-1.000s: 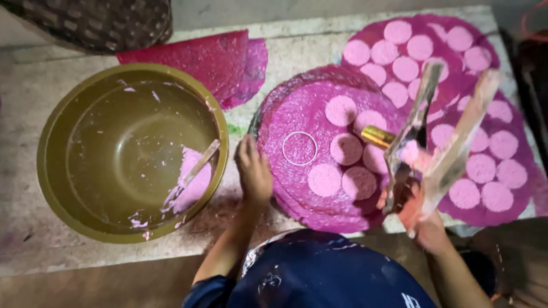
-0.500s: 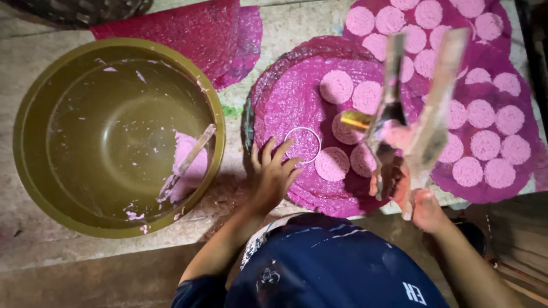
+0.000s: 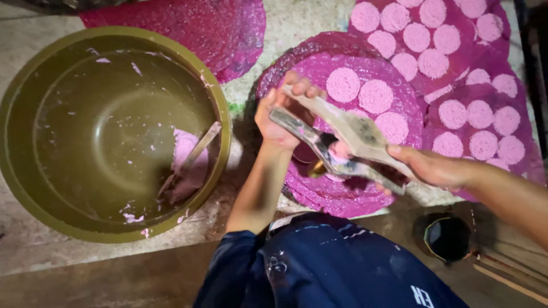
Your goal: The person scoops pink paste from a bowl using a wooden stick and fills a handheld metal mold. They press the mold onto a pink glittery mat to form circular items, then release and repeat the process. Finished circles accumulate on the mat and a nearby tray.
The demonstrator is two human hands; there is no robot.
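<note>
Pink paste: a lump lies at the right inner wall of the bowl, with a stick leaning in it.
Bowl: the olive bowl fills the left of the bench, its right rim close to the left forearm.
Left hand: the left hand is clenched around the far ends of two flat paddles, fingers curled over the top one.
Right hand: the right hand grips the near ends of the same paddles, fingers wrapped under.
Paddles: the pale upper paddle and darker lower paddle are held aslant above the mat, a bit of pink paste pinched between them.
Mat: the round magenta mat lies under the hands, its near edge close to the bench edge; pink discs sit on its far half, the near half is bare.
Other mats: one mat full of discs overlaps on the right, up to the bench's right edge; another lies behind the bowl.
Open room: a narrow strip of bare bench runs between bowl and mat.
Jar: a dark jar stands below the bench edge, under the right forearm.
</note>
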